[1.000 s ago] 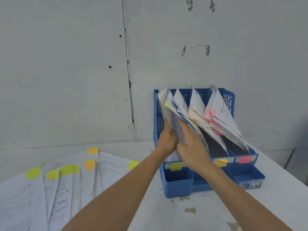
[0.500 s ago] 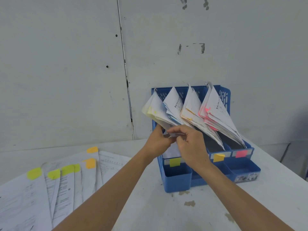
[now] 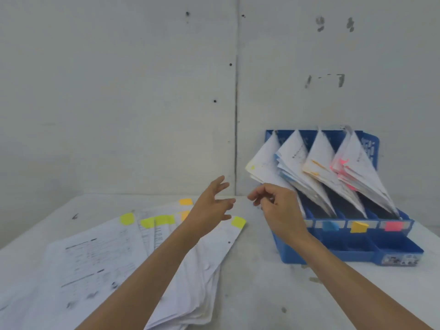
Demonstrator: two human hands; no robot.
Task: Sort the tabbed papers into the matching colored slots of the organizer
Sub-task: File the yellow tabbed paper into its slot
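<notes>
Tabbed papers [image 3: 100, 253] lie fanned out on the white table [image 3: 262, 294] at lower left. Four yellow-green tabs [image 3: 127, 219] and two orange tabs [image 3: 185, 201] show along their far edges. The left hand [image 3: 209, 210] hovers over them near the frame's middle, fingers spread wide and holding nothing.

At right stands one blue organizer [image 3: 400, 251] with four slots, each holding a leaning bundle of sheets [image 3: 295, 148], four bundles in all. Three colour labels show on its front: a blue label [image 3: 329, 226], an orange label [image 3: 358, 226] and a pink label [image 3: 392, 226].

The right hand [image 3: 278, 208] is just below the leftmost bundle and in front of the organizer's left end. Its fingers are loosely curled and grip nothing.
</notes>
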